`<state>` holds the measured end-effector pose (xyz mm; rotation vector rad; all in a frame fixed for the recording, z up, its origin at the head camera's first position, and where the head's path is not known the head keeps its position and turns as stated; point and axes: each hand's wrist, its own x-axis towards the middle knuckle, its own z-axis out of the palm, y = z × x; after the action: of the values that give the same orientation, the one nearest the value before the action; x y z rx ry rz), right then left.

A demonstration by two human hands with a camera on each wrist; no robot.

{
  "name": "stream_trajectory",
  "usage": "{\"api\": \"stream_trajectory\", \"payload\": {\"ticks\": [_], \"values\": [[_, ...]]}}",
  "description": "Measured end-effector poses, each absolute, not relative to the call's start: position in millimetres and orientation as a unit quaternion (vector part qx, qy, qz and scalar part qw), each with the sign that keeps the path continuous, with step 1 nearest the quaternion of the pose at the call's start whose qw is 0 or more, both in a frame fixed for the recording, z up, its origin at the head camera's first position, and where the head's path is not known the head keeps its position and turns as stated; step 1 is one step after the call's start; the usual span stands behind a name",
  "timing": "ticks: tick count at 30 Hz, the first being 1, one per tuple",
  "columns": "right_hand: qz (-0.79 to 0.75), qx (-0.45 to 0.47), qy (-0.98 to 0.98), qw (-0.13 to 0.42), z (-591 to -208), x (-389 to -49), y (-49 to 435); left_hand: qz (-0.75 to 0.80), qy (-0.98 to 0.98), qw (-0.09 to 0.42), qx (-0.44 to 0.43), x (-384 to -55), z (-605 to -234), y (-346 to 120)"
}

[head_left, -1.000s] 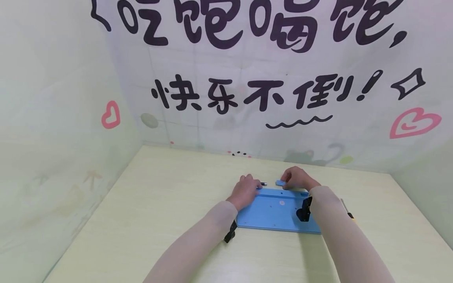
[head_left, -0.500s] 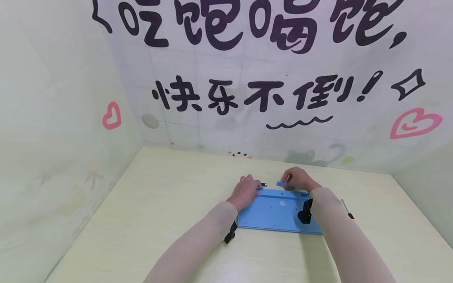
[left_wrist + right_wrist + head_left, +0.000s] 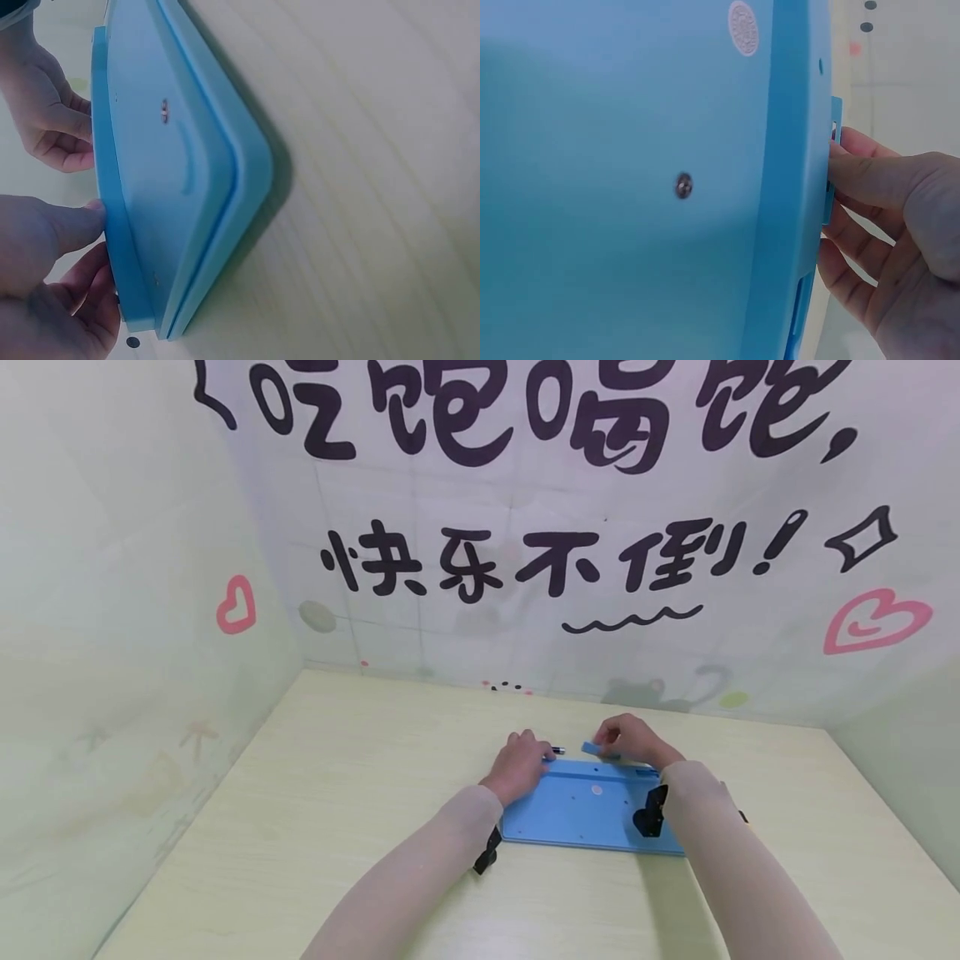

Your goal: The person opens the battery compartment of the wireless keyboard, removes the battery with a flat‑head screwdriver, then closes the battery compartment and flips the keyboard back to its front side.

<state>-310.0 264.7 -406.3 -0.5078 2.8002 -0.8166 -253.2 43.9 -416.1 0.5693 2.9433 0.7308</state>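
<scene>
A blue keyboard (image 3: 577, 814) lies underside up on the table, with small screws and a round pale sticker (image 3: 743, 28) showing. My left hand (image 3: 519, 764) grips its far left corner; in the left wrist view the thumb presses the raised rear edge and the fingers curl behind it. Just past that edge, my right hand (image 3: 628, 737) pinches a small flat blue battery cover (image 3: 590, 747) between thumb and fingers. An uncovered slot (image 3: 647, 772) shows in the keyboard's rear strip near the right wrist. Beside the left fingertips lies a small black and silver battery (image 3: 558, 750).
To the right, the black and yellow end of a tool (image 3: 745, 817) peeks out from behind the right sleeve. The pale wooden table (image 3: 360, 760) meets a printed wall sheet (image 3: 450, 635) at the back. Black wrist cameras hang below both wrists.
The battery cover has turned in the right fingers, its left end now tilted upward. The right forearm has shifted slightly right, over the tool's metal shaft. The left hand and keyboard stay put.
</scene>
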Motion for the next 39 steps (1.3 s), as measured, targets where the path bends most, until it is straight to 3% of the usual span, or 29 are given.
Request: {"api": "stream_trajectory", "payload": {"ticks": [24, 39], "values": [[-0.259, -0.204, 0.934, 0.138, -371, -302, 274, 0.258, 0.950, 0.043, 0.169, -256, -412, 45], [-0.260, -0.204, 0.936, 0.124, -368, -282, 301, 0.255, 0.950, 0.049, 0.173, -253, -410, 44]]}}
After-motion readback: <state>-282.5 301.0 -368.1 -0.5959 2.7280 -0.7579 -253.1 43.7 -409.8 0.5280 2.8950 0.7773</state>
